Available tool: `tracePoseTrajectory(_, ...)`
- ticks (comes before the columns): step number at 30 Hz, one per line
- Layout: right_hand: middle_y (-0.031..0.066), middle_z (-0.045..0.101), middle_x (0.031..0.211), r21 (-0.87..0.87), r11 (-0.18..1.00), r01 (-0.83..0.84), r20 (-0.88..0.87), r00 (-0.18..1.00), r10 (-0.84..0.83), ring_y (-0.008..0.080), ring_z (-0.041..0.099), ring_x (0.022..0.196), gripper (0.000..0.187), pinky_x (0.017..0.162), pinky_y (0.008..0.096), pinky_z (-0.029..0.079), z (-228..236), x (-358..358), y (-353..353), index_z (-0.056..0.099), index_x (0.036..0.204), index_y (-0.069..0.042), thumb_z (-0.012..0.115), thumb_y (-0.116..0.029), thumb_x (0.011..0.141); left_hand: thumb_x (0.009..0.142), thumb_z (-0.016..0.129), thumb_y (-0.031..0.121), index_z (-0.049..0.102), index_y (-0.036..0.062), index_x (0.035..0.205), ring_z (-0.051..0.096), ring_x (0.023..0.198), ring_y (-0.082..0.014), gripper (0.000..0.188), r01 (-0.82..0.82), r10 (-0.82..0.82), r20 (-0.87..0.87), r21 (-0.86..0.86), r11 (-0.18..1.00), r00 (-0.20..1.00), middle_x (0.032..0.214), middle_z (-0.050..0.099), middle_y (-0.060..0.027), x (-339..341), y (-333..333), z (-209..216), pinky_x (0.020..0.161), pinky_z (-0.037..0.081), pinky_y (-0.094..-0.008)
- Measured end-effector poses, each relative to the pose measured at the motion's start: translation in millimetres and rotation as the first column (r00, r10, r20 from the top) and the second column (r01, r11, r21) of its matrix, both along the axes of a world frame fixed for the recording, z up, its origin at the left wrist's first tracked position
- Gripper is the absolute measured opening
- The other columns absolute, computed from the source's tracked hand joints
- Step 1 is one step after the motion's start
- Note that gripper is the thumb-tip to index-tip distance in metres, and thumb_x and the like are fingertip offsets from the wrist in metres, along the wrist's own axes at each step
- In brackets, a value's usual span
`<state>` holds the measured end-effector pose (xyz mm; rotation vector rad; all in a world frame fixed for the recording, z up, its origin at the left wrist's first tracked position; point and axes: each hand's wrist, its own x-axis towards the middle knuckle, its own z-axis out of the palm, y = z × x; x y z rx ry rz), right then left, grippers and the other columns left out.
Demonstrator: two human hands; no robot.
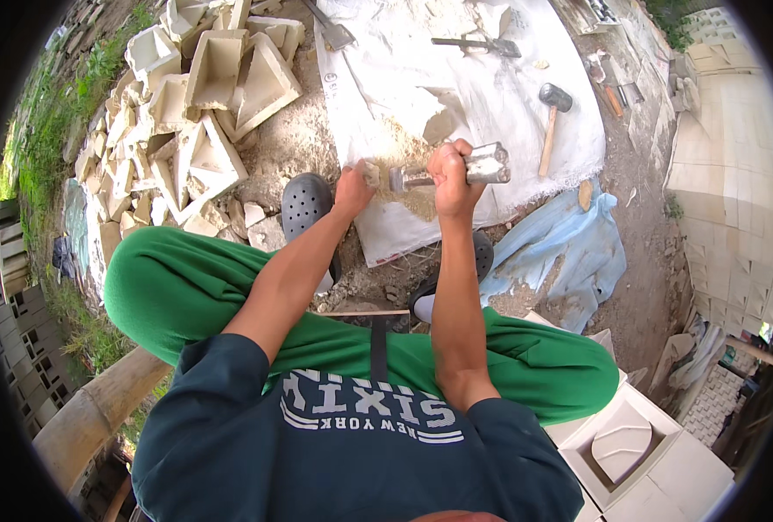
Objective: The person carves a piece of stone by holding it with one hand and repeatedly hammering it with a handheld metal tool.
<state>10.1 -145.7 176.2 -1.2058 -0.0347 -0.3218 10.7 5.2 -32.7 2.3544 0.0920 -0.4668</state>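
My left hand (352, 190) is closed, fingers pinched on a small pale stone piece (371, 173) over the white sheet (364, 228). To its right, my right hand (454, 181) is wrapped round a heavy metal tool (490, 163). This tool has a thick, shiny, dusty block end at the right; its narrower, flat end points left toward the stone piece. How its grip looks inside my fist is hidden. Pale dust and chips (399, 143) lie around both hands. Just beyond them rests a larger broken pale block (439, 117).
A mallet (550, 130) and a hammer (478, 45) lie on the sheet, with a flat-bladed tool (337, 35) at its far-left edge. Hollow pale blocks and rubble (221, 78) pile up at left. Blue sheeting (560, 248) lies right; carved pale tiles (621, 444) are at lower right.
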Motion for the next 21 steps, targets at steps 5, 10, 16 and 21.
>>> tracePoseTrajectory(5, -0.0026, 0.041, 0.055, 0.015, 0.998, 0.053, -0.057, 0.997, -0.052, 0.0053, 0.035, 0.047, 0.023, 0.044, 0.0237, 0.027, -19.5, 0.3, 6.0, 0.043, 0.062, -0.006, 0.052, -0.007, 0.083, 0.071, 0.072, 0.017, 0.044, 0.0063, 0.132, 0.056, 0.099, -0.0417, 0.068, 0.015, -0.015, 0.072, 0.002, 1.000, 0.997, 0.107, 0.054, -0.0260, 5.0, -4.7, 2.3, 0.087, 0.048, -0.0435)
tracePoseTrajectory(10, -0.0035, 0.042, 0.054, 0.004, 0.999, 0.033, -0.062, 0.998, -0.033, 0.0047, 0.036, 0.047, 0.021, 0.044, 0.0235, 0.028, -12.9, -1.2, 0.4, 0.045, 0.062, -0.005, 0.052, -0.005, 0.082, 0.072, 0.073, 0.022, 0.045, 0.0072, 0.131, 0.056, 0.101, -0.0407, 0.068, 0.036, -0.037, 0.024, 0.044, 0.998, 0.999, 0.109, 0.053, -0.0259, 2.0, -2.9, 4.2, 0.087, 0.048, -0.0436)
tracePoseTrajectory(16, -0.0032, 0.042, 0.053, -0.034, 0.996, 0.085, -0.035, 0.996, -0.086, 0.0044, 0.036, 0.047, 0.022, 0.044, 0.0233, 0.028, -11.5, -0.7, 6.5, 0.045, 0.060, -0.004, 0.052, -0.005, 0.081, 0.068, 0.076, 0.021, 0.046, 0.0061, 0.129, 0.056, 0.102, -0.0405, 0.069, 0.054, -0.055, 0.060, 0.027, 0.998, 0.997, 0.110, 0.053, -0.0254, 4.8, 0.8, -10.6, 0.087, 0.048, -0.0433)
tracePoseTrajectory(21, -0.0025, 0.042, 0.053, 0.028, 0.999, 0.045, -0.076, 0.996, -0.043, 0.0048, 0.036, 0.046, 0.022, 0.043, 0.0235, 0.028, -17.4, 0.4, 0.3, 0.044, 0.060, -0.005, 0.051, -0.005, 0.081, 0.069, 0.075, 0.021, 0.051, 0.0051, 0.119, 0.056, 0.101, -0.0407, 0.058, 0.073, -0.075, 0.039, 0.049, 0.996, 0.996, 0.109, 0.053, -0.0254, -7.4, -2.3, 0.5, 0.085, 0.048, -0.0444)
